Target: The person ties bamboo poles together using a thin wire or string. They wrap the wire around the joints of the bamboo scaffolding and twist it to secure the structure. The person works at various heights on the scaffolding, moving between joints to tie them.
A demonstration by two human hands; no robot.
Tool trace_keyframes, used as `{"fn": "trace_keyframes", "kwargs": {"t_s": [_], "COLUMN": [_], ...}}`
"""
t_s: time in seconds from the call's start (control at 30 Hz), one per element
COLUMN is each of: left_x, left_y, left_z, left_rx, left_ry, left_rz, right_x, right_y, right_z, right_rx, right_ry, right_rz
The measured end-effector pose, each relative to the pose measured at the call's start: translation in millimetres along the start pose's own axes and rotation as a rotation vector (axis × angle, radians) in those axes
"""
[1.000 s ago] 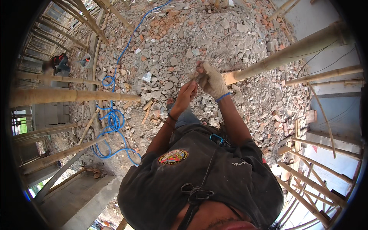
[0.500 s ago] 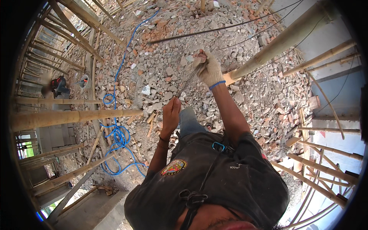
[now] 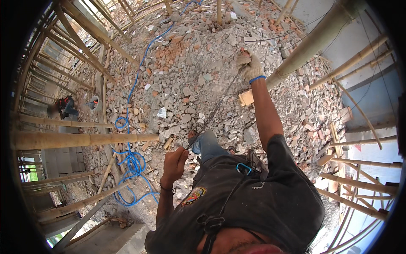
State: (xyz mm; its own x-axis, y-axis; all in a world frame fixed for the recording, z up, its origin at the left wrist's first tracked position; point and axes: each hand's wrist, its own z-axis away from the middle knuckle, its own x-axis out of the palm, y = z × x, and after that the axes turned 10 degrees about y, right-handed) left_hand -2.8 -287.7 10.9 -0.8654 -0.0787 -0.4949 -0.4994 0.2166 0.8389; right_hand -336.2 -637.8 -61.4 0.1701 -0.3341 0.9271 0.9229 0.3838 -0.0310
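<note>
A thin dark wire (image 3: pixel 222 97) runs diagonally between my hands over rubble (image 3: pixel 190 93). My left hand (image 3: pixel 175 163), bare with a dark band at the wrist, is closed on the lower end of that stretch, in front of my dark shirt. My right hand (image 3: pixel 250 65), in an off-white knit glove with a blue cuff and bare fingertips, grips the upper end near a thick bamboo pole (image 3: pixel 308 46). A short pale piece of wood (image 3: pixel 246 98) lies beneath my right forearm.
Bamboo poles (image 3: pixel 84 138) and scaffolding stand along both sides. A coiled blue hose (image 3: pixel 136 163) lies on the left. A co-worker (image 3: pixel 67 107) is at the far left beside a pale cylindrical container (image 3: pixel 93 103). A grey block wall (image 3: pixel 63 156) stands at lower left, a pale wall (image 3: pixel 368 110) at right.
My hands, close together earlier, have moved apart: the right up and rightward, the left down and toward my body, with a longer stretch of wire now showing between them.
</note>
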Motion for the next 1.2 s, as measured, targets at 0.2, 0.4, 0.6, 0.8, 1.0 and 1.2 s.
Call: {"fn": "trace_keyframes", "kwargs": {"t_s": [0.2,0.4,0.6,0.8,1.0,1.2], "left_x": [-56,-99,-132,-160,-235,-248], "left_y": [37,55,48,30,-19,-60], "left_z": [16,17,45,51,78,90], "left_rx": [-0.021,0.011,-0.027,-0.201,-0.458,-0.462], "left_ry": [0.000,0.035,0.135,0.381,0.583,0.563], "left_rz": [-0.083,-0.179,-0.335,-0.224,-0.056,-0.029], "right_x": [-30,-93,-131,-178,-191,-196], "right_y": [-19,-29,-38,-22,-16,-14], "right_z": [-21,-45,-45,-62,-22,15], "right_rx": [0.114,0.132,0.161,-0.052,0.007,-0.158], "right_ry": [0.106,0.246,0.264,0.409,0.538,0.689], "right_rz": [-0.060,-0.176,-0.411,-0.434,-0.380,-0.376]}}
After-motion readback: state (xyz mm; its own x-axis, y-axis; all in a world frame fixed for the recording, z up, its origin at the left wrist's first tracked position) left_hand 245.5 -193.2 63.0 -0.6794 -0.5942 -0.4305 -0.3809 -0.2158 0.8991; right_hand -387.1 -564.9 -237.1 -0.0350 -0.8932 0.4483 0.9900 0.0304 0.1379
